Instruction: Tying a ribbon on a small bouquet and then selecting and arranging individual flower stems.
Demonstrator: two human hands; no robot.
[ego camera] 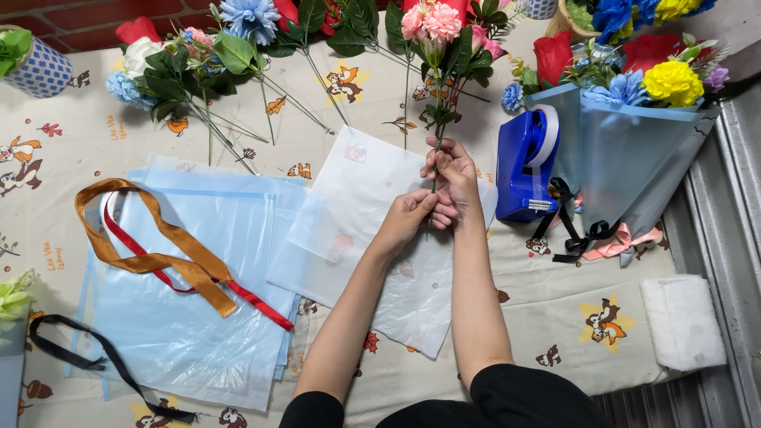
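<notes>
Black sleeves at the bottom edge, both forearms reaching up over the table (555, 309), which wears a cartoon-print cloth. Containers first: blue-patterned pot (40, 67) top left, green leaves in it; I cannot tell more. Second patterned pot (541, 8) at the top edge, cut off, contents unseen. Basket (572, 22) top right holds blue and yellow flowers. Finished bouquet (634, 135) on the right: blue wrap around red, blue and yellow flowers, tied with black and pink ribbon. Blue tape dispenser (525, 162) just beside it, white roll loaded.

Hands: right hand (453, 184) upright, fingers clenched round the stem (437, 131), thumb up. Left hand (412, 215) just below it, touching it, fingers pinched on the lower end of the same stem. Stem runs up to pink flowers (432, 22) with green leaves, held upright above the white sheets (372, 230). I see both hands over those sheets, not resting on them.

Left of the hands: stack of blue sheets (190, 309), with a gold ribbon (151, 254) and red ribbon (198, 281) lying across it. Black ribbon (95, 361) at bottom left. Loose flowers (198, 55) lie along the top. White cloth (682, 321) at the right edge.
</notes>
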